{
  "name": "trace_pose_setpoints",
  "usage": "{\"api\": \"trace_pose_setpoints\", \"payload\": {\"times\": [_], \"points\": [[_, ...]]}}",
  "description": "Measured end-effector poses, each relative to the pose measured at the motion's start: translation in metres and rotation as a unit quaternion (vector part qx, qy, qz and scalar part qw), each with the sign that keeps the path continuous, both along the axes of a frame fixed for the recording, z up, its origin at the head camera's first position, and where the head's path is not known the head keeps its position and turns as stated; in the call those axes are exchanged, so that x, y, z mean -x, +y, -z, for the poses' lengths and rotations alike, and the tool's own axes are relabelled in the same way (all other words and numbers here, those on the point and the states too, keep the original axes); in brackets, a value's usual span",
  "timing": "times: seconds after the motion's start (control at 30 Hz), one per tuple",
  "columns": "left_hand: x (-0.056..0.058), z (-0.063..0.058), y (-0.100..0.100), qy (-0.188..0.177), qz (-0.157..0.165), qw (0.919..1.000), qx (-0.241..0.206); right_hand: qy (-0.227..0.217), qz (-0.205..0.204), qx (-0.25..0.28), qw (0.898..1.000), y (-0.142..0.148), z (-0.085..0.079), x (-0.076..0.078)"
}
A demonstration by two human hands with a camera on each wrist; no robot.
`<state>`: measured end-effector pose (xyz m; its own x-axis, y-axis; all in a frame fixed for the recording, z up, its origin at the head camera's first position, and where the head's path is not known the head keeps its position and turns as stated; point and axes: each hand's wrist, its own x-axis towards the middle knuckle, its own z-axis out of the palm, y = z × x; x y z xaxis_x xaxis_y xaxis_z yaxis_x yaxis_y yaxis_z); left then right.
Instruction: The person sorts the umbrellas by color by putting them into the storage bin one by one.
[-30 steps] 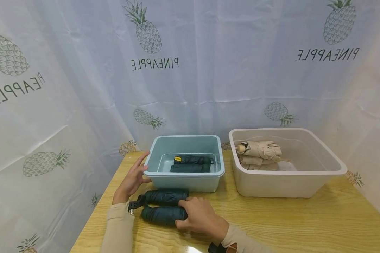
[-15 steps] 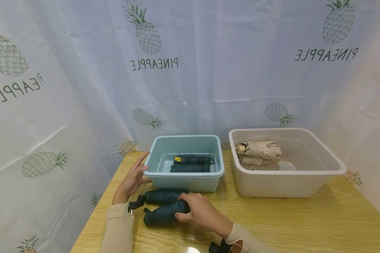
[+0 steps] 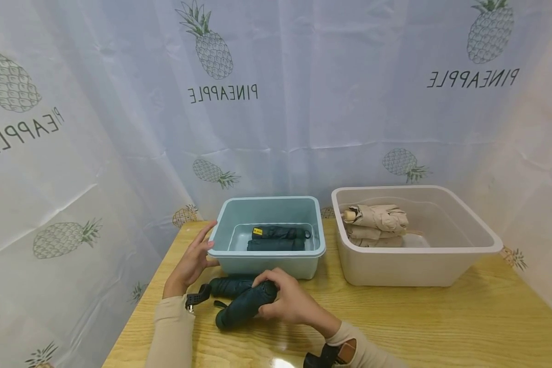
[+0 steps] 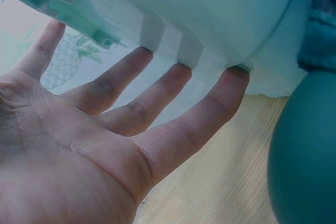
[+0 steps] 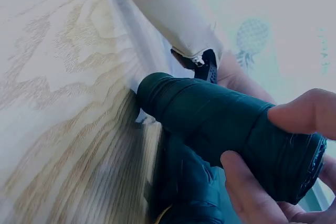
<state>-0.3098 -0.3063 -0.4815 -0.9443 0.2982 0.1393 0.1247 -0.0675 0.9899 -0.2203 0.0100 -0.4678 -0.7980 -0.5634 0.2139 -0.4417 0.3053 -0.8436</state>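
My right hand (image 3: pixel 291 301) grips a dark green folded umbrella (image 3: pixel 244 309) by its right end, thumb on one side and fingers on the other. That umbrella (image 5: pixel 210 111) slants in the right wrist view, its gripped end raised and its far end low by the table. Behind it, a second dark green folded umbrella (image 3: pixel 227 287) lies in front of the light blue bin (image 3: pixel 267 254), partly hidden. My left hand (image 3: pixel 193 263) is at the bin's left side; in the left wrist view its fingertips touch the bin with fingers extended. Two dark folded umbrellas (image 3: pixel 276 245) lie inside the bin.
To the right stands a larger off-white bin (image 3: pixel 405 268) with beige folded umbrellas (image 3: pixel 379 220) at its left side. Both bins rest on a wooden table (image 3: pixel 395 327). A pineapple-print curtain (image 3: pixel 294 112) hangs behind and along the sides.
My right hand has raised the right end of the nearer umbrella and turned it, so it now slants up to the right across the second umbrella. The left hand has stayed at the bin.
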Motion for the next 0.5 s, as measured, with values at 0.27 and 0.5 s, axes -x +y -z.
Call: {"api": "trace_pose_setpoints", "payload": {"times": [0.27, 0.5], "points": [[-0.0019, -0.0015, 0.0004, -0.002, -0.002, 1.0, 0.0, -0.02, -0.012, 0.052, 0.998, 0.0017, 0.0005, 0.0057], [-0.0035, -0.0028, 0.0013, -0.002, -0.005, 1.0, 0.0, -0.048, -0.028, 0.098, 0.994, 0.0061, -0.0031, 0.0086]]}}
